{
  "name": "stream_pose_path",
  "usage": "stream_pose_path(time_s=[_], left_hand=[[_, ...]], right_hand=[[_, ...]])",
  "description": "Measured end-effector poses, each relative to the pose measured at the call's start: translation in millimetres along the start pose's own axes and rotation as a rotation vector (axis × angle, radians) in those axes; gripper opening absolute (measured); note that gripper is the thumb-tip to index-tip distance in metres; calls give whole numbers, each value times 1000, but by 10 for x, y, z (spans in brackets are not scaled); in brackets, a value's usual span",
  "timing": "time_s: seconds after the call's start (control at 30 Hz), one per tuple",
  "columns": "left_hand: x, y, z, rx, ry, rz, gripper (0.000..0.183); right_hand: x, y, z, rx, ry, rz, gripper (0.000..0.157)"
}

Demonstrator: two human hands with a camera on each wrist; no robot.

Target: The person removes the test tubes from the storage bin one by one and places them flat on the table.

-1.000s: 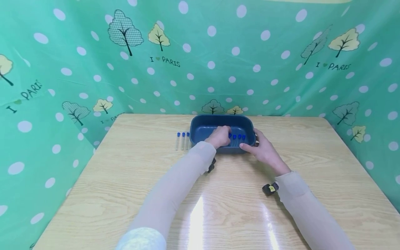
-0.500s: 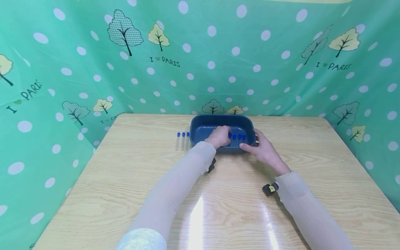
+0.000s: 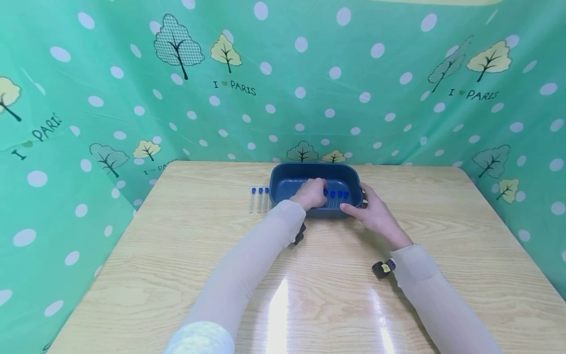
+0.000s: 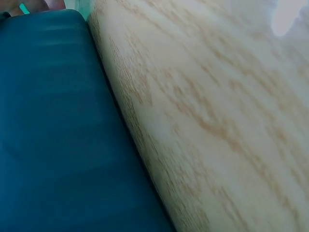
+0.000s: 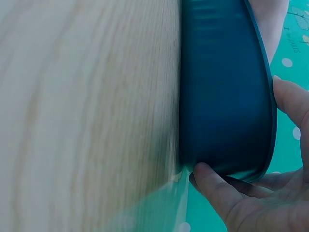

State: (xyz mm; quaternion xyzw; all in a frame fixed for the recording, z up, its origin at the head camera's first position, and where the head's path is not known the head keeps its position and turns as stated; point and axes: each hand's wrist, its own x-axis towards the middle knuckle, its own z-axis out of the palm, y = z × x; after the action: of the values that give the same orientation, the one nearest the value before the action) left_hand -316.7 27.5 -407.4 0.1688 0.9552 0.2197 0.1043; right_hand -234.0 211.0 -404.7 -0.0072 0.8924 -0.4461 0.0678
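Note:
A dark blue rectangular plastic basin (image 3: 283,169) stands near the table's back edge. Inside it, at the right, several clear tubes with blue caps (image 3: 340,195) lie side by side. My left hand (image 3: 311,192) reaches over the front wall into the basin, fingers bent down beside the leftmost cap; its fingertips are hidden, and I cannot tell whether they hold a tube. My right hand (image 3: 373,214) grips the basin's right end, thumb over the front rim. The right wrist view shows its fingers (image 5: 217,191) around the lower corner of the basin.
Three more clear tubes with blue caps (image 3: 260,199) lie in a row on the table, just left of the basin. The wooden table (image 3: 177,255) extends toward me. A green dotted curtain (image 3: 247,118) hangs behind and at both sides.

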Motion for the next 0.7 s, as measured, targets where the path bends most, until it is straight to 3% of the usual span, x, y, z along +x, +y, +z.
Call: stream_pose_path(time_s=[0.33, 0.7], left_hand=[[-12, 0, -26, -13, 1, -3, 41], [-1, 15, -54, -22, 25, 19, 41]], right_hand=[[-5, -12, -2, 11, -2, 1, 98], [-8, -28, -5, 5, -3, 6, 99]])
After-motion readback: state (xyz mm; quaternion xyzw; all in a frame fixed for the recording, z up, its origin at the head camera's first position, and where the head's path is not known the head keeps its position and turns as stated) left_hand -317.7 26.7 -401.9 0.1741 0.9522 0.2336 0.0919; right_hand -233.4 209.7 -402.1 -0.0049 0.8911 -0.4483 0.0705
